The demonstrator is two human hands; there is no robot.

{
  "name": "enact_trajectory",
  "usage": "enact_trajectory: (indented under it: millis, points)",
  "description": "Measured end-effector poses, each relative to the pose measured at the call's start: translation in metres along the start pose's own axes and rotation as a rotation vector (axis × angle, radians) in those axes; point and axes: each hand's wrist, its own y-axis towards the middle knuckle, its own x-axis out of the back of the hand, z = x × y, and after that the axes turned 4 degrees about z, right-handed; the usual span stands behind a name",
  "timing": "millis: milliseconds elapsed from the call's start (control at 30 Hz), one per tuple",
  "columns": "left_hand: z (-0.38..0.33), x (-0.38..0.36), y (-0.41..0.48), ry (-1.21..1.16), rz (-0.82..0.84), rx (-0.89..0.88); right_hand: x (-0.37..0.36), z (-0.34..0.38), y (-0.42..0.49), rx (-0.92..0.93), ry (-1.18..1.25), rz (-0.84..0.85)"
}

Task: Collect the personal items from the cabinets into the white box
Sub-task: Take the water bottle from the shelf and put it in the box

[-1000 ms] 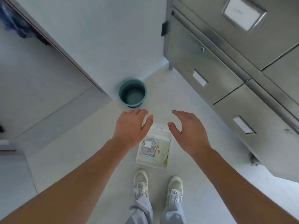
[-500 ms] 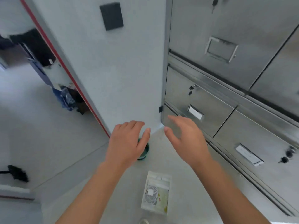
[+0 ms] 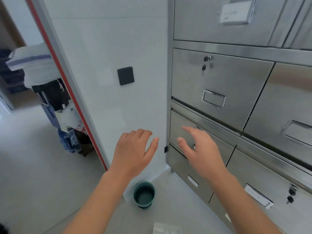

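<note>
While empty and loose-fingered, left hand [image 3: 133,152], right hand [image 3: 200,152] near cabinets [image 3: 219,78]; white box [image 3: 166,229], contents unseen.

The white box [image 3: 166,230] on the floor [image 3: 33,174] is cut off by the bottom edge, so what's in it can't be seen. The label [image 3: 235,12] on the top cabinet door [image 3: 199,22] is too blurred to read.

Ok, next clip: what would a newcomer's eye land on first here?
The left hand and right hand are held out open and empty in mid-frame, the right in front of a low drawer of the steel cabinets. A key hangs from a lock above it. A green bucket stands on the floor below, and the white box just shows at the bottom edge.
</note>
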Motion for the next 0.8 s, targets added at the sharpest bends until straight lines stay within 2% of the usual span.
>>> enact_trajectory:
  millis: [133,267,400,633,800]
  points:
    - [-0.007,-0.021,0.003,-0.103,0.025,-0.019,0.001,-0.018,-0.011,-0.071,-0.046,-0.027]
    - [-0.023,-0.042,0.015,-0.203,0.049,-0.156,0.009,-0.027,-0.033,-0.197,-0.114,-0.101]
    - [-0.044,-0.058,0.035,-0.299,0.076,-0.358,0.021,-0.029,-0.065,-0.356,-0.234,-0.202]
    - [-0.09,-0.074,0.019,-0.404,0.259,-0.699,0.036,-0.01,-0.16,-0.696,-0.293,-0.429]
    - [-0.167,-0.057,-0.028,-0.44,0.341,-0.997,0.06,0.027,-0.264,-0.91,-0.409,-0.635]
